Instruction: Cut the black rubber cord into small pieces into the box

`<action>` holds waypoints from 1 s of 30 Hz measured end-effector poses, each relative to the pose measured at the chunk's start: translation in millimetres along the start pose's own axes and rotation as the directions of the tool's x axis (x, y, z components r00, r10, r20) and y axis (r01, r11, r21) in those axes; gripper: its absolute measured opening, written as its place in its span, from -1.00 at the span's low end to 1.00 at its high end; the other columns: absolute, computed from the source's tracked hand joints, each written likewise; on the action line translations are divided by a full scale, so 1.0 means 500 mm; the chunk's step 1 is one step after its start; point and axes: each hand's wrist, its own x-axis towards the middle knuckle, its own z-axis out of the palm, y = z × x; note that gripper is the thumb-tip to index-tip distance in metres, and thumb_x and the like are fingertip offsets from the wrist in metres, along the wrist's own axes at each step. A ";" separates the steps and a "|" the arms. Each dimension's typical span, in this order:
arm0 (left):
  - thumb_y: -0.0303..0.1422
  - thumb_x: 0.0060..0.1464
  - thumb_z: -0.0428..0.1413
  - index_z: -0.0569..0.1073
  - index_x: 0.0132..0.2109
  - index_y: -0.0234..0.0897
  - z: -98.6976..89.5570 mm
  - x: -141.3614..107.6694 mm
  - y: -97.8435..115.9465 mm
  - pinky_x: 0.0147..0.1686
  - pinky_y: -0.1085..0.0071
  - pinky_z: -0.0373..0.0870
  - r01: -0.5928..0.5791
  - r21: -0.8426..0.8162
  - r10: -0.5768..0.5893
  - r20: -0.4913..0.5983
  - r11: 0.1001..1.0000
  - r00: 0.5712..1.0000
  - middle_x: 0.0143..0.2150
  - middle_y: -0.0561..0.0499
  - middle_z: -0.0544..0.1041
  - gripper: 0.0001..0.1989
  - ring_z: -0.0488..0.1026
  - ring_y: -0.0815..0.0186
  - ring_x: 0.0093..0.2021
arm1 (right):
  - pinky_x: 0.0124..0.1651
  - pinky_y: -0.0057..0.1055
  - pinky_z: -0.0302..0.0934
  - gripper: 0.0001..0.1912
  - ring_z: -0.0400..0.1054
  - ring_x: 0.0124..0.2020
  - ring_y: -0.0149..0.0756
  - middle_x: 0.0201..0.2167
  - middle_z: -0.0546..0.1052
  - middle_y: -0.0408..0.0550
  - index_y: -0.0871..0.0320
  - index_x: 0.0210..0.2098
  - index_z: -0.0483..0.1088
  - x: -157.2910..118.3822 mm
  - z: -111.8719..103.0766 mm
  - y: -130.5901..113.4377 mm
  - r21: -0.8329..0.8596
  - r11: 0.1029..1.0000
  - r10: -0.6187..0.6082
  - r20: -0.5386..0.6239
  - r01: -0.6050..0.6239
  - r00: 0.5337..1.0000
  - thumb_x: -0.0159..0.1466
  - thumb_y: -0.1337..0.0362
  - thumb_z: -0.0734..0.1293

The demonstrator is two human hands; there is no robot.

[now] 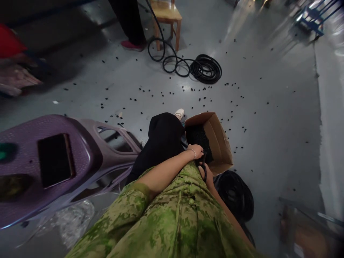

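My left hand (196, 151), with a thin bracelet at the wrist, reaches across my lap to the near edge of a cardboard box (221, 148). Its fingers are curled together at a dark strip. Just below it, my right hand (205, 172) closes around a black, loop-shaped piece (205, 168); whether this is tubing or a tool handle is unclear. The open box stands at my knees and holds a heap of small black pieces (198, 138). Both hands' fingertips are partly hidden against the dark contents.
A purple stool (83, 139) at the left bears a phone (55, 159). Coiled black hose (206, 70) lies ahead by a wooden chair (166, 14); another black coil (236, 195) sits right of me. Small black rings dot the floor. A person's leg (129, 21) shows beyond.
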 end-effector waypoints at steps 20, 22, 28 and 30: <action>-0.21 0.25 0.04 0.60 0.04 0.01 0.011 0.010 0.002 0.06 0.33 0.38 -0.125 0.096 0.117 0.077 0.988 0.990 0.08 0.02 0.60 -0.69 0.49 0.16 0.10 | -0.34 -0.34 0.26 -0.42 0.36 -0.47 -0.27 -0.51 0.50 -0.12 0.13 -0.11 0.45 -0.011 -0.013 -0.026 0.293 0.941 0.153 0.087 -0.172 0.984 0.16 -0.23 0.30; -0.21 0.26 0.02 0.59 0.04 0.01 0.011 0.010 0.005 0.05 0.34 0.38 -0.124 0.109 0.117 0.073 0.986 0.990 0.07 0.02 0.60 -0.68 0.49 0.17 0.09 | -0.37 -0.37 0.23 -0.47 0.31 -0.51 -0.31 -0.56 0.44 -0.18 0.12 -0.16 0.44 -0.009 -0.008 -0.026 0.322 0.931 0.155 0.071 -0.169 0.985 0.15 -0.20 0.31; -0.22 0.29 -0.01 0.56 0.09 0.03 0.017 0.006 0.019 0.09 0.34 0.34 -0.147 0.143 0.141 0.054 0.979 0.989 0.09 0.04 0.60 -0.66 0.48 0.18 0.11 | -0.40 -0.42 0.21 -0.48 0.30 -0.50 -0.35 -0.49 0.46 -0.16 0.11 -0.08 0.40 -0.018 -0.014 -0.031 0.475 0.837 0.226 0.156 -0.273 0.962 0.16 -0.14 0.33; -0.22 0.28 -0.01 0.57 0.08 0.05 0.019 0.008 0.020 0.08 0.36 0.33 -0.141 0.134 0.134 0.064 0.981 0.989 0.09 0.07 0.60 -0.67 0.48 0.20 0.10 | -0.40 -0.42 0.21 -0.47 0.32 -0.50 -0.34 -0.48 0.47 -0.14 0.12 -0.08 0.40 -0.018 -0.020 -0.030 0.484 0.823 0.239 0.182 -0.299 0.954 0.16 -0.15 0.33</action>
